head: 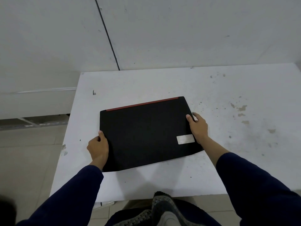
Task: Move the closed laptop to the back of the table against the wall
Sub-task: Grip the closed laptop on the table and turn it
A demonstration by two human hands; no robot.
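A closed black laptop (145, 132) with a red strip along its far edge and a white sticker near its right side lies in the middle of the white table (162, 84). My left hand (98, 146) grips its left edge, thumb on the lid. On the opposite side, my right hand (197, 126) holds the right edge, thumb on top and fingers along the side. Both arms wear dark blue sleeves. A wide strip of bare tabletop separates the laptop's far edge from the grey wall (179, 30) behind the table.
The tabletop has stains and chipped spots on its right part (241, 110). A tiled floor (29, 160) lies to the left of the table. My shoe and leg (162, 207) show below the table's near edge.
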